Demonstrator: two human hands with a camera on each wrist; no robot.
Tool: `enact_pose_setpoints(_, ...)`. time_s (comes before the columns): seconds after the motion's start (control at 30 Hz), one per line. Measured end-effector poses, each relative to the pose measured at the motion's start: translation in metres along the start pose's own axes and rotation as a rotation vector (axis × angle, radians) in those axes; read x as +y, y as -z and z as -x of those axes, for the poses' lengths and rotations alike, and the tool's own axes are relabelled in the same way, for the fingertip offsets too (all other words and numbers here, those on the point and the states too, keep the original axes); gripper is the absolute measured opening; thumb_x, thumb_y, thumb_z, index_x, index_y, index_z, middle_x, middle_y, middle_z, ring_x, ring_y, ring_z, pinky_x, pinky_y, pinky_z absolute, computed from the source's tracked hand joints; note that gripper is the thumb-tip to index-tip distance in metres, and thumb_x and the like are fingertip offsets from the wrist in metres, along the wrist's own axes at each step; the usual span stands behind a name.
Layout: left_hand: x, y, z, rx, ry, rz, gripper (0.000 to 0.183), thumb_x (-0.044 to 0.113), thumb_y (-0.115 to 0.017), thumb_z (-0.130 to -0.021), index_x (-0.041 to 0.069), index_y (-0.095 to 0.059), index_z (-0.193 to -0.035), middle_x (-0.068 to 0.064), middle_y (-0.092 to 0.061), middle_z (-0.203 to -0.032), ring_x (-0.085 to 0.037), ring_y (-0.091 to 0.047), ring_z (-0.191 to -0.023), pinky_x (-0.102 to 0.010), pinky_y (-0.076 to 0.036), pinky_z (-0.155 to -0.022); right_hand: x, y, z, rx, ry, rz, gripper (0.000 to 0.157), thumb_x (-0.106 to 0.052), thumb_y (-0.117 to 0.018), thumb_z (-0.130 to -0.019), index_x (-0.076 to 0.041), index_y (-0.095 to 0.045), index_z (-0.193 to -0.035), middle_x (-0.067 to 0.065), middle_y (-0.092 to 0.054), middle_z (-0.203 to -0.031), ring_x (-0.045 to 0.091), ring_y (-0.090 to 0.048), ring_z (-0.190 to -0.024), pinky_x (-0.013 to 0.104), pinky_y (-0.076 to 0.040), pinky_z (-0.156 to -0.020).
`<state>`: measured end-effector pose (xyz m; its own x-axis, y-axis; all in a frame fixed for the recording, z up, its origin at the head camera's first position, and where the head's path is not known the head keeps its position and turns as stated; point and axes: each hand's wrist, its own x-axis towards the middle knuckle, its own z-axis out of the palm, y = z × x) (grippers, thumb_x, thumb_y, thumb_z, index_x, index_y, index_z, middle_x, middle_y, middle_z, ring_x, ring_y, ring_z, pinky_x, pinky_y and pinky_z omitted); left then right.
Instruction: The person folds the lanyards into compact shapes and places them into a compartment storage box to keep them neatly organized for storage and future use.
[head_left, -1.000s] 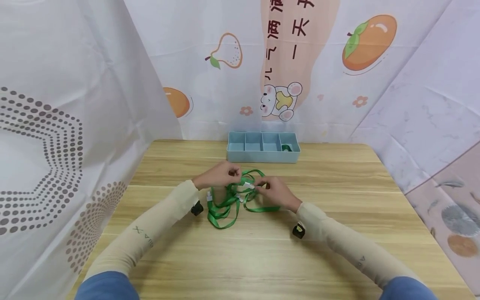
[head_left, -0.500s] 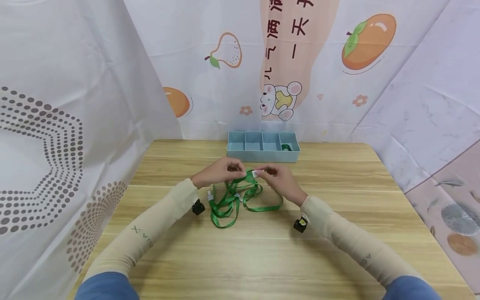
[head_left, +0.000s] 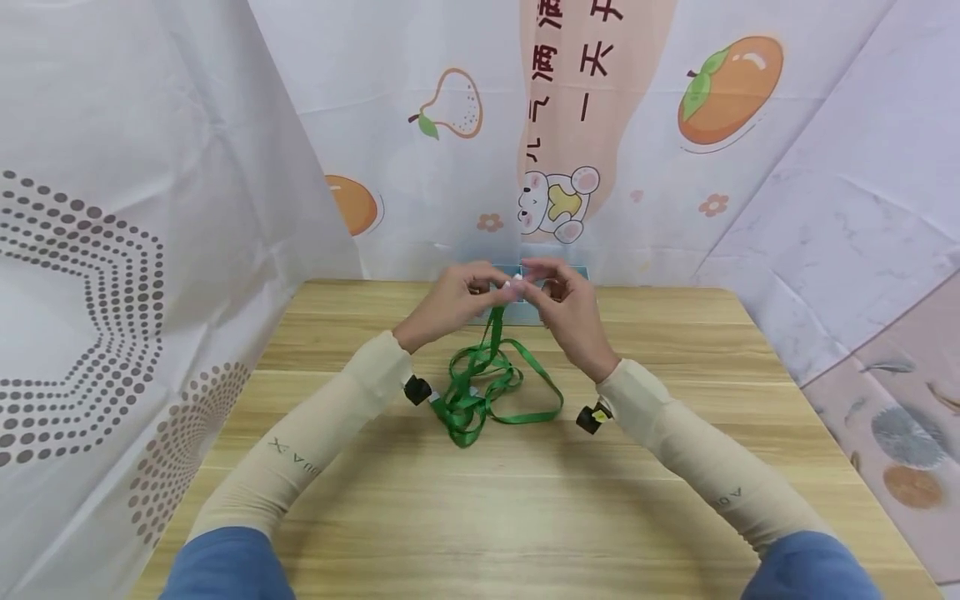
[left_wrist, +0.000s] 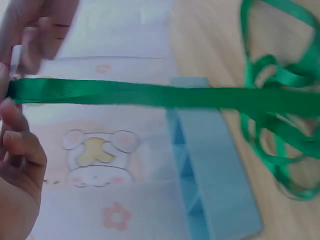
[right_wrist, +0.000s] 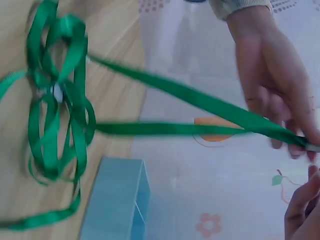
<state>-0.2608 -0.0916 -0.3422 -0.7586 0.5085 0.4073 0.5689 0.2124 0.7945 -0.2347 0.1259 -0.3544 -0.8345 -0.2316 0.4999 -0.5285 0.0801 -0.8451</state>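
Note:
My left hand (head_left: 465,298) and right hand (head_left: 567,312) are raised together in front of the blue box. The left hand pinches one end of a green lanyard (head_left: 497,329), whose ribbon hangs down to the tangle on the table. My right thumb and fingers meet the left fingertips at the small white clip on that end, mostly hidden by the fingers. In the left wrist view the ribbon (left_wrist: 125,94) runs taut across from the left fingers. From the right wrist view, two ribbon strands (right_wrist: 190,97) converge at the left hand (right_wrist: 272,75).
More green lanyard ribbon (head_left: 525,417) lies looped on the wooden table (head_left: 480,517), with a white clip (right_wrist: 57,93) among it. The divided blue box (left_wrist: 220,165) stands at the back edge, partly behind the hands. A printed curtain (head_left: 420,183) hangs behind.
Both hands have risen from the pile towards the box, drawing the lanyard end up with them. The tangled ribbons have shifted and bunched, and the hands have come together.

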Motion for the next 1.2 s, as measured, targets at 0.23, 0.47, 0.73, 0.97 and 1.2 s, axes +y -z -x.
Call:
enact_pose_setpoints(0.23, 0.025, 0.012, -0.007, 0.162, 0.0, 0.138, 0.018, 0.021, -0.075, -0.097, 0.006, -0.078, -0.108, -0.006, -0.071, -0.092, -0.026, -0.054, -0.074, -0.029, -0.045, -0.066, 0.005, -0.009, 0.008, -0.124, -0.137, -0.058, 0.022, -0.017, -0.069, -0.101, -0.004, -0.071, -0.119, 0.007, -0.067, -0.101, 0.017, -0.049, -0.061, 0.026, -0.042, -0.052)
enact_pose_setpoints(0.47, 0.043, 0.021, -0.016, 0.199, -0.052, 0.145, 0.014, 0.017, -0.078, -0.095, 0.009, -0.077, -0.106, -0.006, -0.069, -0.083, -0.02, -0.049, -0.065, -0.028, -0.038, -0.056, 0.002, -0.014, 0.008, -0.136, -0.136, -0.041, 0.023, -0.015, -0.07, -0.1, -0.008, -0.07, -0.122, 0.008, -0.063, -0.097, 0.018, -0.043, -0.059, 0.027, -0.037, -0.052)
enact_pose_setpoints(0.73, 0.061, 0.043, -0.028, 0.305, -0.162, 0.2, 0.009, 0.01, -0.075, -0.096, 0.005, -0.076, -0.103, -0.007, -0.073, -0.085, -0.019, -0.047, -0.06, -0.027, -0.039, -0.053, -0.004, -0.011, 0.014, -0.288, -0.088, -0.031, 0.011, -0.024, -0.073, -0.099, -0.015, -0.078, -0.105, 0.008, -0.067, -0.096, 0.02, -0.048, -0.064, 0.028, -0.04, -0.056)
enact_pose_setpoints(0.97, 0.061, 0.058, -0.031, 0.399, -0.09, 0.317, 0.008, 0.01, -0.078, -0.094, 0.006, -0.078, -0.101, -0.005, -0.065, -0.082, -0.017, -0.039, -0.054, -0.026, -0.029, -0.049, 0.009, -0.006, 0.032, -0.485, -0.125, -0.092, 0.014, -0.019, -0.072, -0.1, -0.008, -0.078, -0.106, 0.012, -0.069, -0.087, 0.019, -0.047, -0.059, 0.03, -0.041, -0.052)
enact_pose_setpoints(1.2, 0.062, 0.081, -0.033, 0.526, -0.059, 0.364, 0.007, 0.012, -0.08, -0.092, 0.008, -0.078, -0.098, -0.006, -0.069, -0.087, -0.015, -0.041, -0.054, -0.024, -0.031, -0.048, 0.037, 0.006, 0.055, -0.616, -0.234, 0.052, 0.017, -0.029, -0.071, -0.1, -0.014, -0.08, -0.101, 0.004, -0.064, -0.073, 0.018, -0.045, -0.058, 0.031, -0.04, -0.054)
